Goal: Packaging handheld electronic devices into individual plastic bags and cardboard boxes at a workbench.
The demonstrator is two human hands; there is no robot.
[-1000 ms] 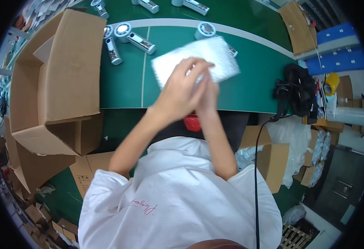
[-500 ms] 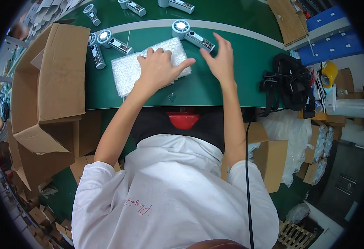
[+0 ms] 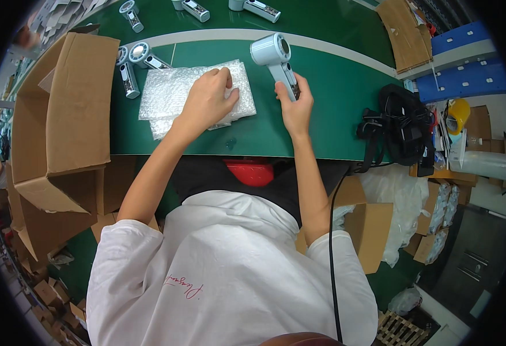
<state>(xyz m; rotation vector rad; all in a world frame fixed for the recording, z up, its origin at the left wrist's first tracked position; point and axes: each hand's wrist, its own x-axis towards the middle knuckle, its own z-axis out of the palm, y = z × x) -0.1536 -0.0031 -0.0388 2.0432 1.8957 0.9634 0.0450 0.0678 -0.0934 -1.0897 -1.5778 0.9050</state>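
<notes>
My right hand point(image 3: 297, 112) grips a light-blue handheld fan point(image 3: 271, 52) by its handle, fingers wrapped round it. The fan's round head points up and away, raised off the green table. To its left, my left hand point(image 3: 208, 95) rests on a small stack of clear bubble-wrap bags point(image 3: 163, 92). Its fingers are curled in on the top bag, partly hiding what they pinch. Beyond the bags' left end lie two more such fans, one a handheld fan point(image 3: 129, 81) close to the box, the other a fan point(image 3: 140, 52) partly behind the bags.
An open cardboard box point(image 3: 83, 104) stands at the left. Several more fans lie across the pale strip, among them a fan point(image 3: 256, 8). At the right table edge sits a black strapped bag point(image 3: 403, 121). Blue bins point(image 3: 466, 75) are behind it. A black cable point(image 3: 333, 259) hangs by my right arm.
My right hand has taken hold of the fan that lay beyond the bags and lifted it upright. My left hand's fingers have curled in, and the bags have shifted and spread slightly apart.
</notes>
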